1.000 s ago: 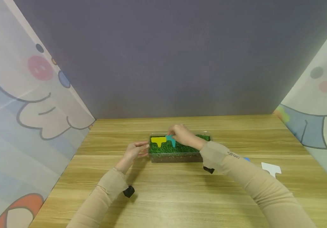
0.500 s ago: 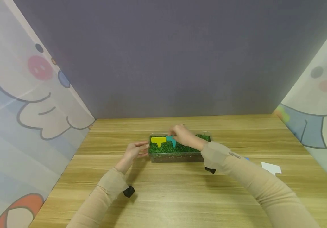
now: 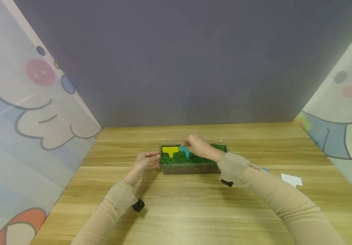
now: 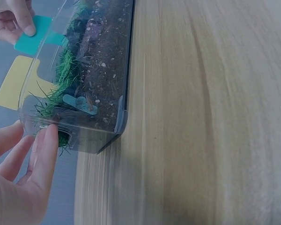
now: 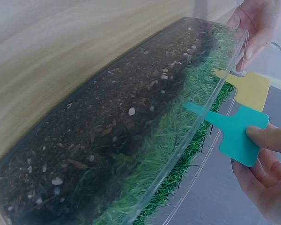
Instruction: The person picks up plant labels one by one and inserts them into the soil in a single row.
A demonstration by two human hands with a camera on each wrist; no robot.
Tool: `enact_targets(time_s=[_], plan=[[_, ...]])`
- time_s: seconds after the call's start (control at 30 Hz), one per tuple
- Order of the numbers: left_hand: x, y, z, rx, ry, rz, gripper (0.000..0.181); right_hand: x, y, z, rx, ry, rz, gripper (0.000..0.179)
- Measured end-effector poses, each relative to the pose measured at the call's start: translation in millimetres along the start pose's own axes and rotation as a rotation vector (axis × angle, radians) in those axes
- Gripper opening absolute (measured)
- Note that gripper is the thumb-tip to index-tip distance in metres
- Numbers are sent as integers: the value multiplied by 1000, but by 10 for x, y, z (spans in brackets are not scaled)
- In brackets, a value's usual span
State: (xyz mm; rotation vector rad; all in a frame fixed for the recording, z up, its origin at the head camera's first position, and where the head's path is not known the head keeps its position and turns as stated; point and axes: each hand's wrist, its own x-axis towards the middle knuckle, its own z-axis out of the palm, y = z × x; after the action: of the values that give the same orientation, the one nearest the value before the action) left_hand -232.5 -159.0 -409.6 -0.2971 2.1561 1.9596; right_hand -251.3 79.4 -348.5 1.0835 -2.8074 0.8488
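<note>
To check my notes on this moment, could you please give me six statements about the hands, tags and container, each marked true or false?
1. The right hand pinches the teal tag. True.
2. In the head view, the yellow tag is left of the teal tag. True.
3. The left hand holds the yellow tag. False: it is at the end of the clear container.
4. Dark soil shows through the container's side. True.
5. The white piece lies inside the container. False: it lies on the table.
6. The grass is brown. False: it is green.
</note>
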Motion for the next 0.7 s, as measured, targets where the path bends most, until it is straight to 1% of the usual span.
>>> enact_targets(time_s=[0.17, 0.33, 0.6, 0.7], plan=[[-11, 18, 12, -8, 2, -10, 35, -6, -9, 14, -23, 15, -12, 15], [-10, 21, -1, -10, 12, -12, 35, -2, 1, 30, -19, 21, -30, 15], [-17, 13, 1, 10, 18, -22, 34, -9, 19, 47, -20, 33, -23, 16], [-8, 10, -1, 9, 16, -18, 35, -5, 18, 35, -14, 30, -28, 16]])
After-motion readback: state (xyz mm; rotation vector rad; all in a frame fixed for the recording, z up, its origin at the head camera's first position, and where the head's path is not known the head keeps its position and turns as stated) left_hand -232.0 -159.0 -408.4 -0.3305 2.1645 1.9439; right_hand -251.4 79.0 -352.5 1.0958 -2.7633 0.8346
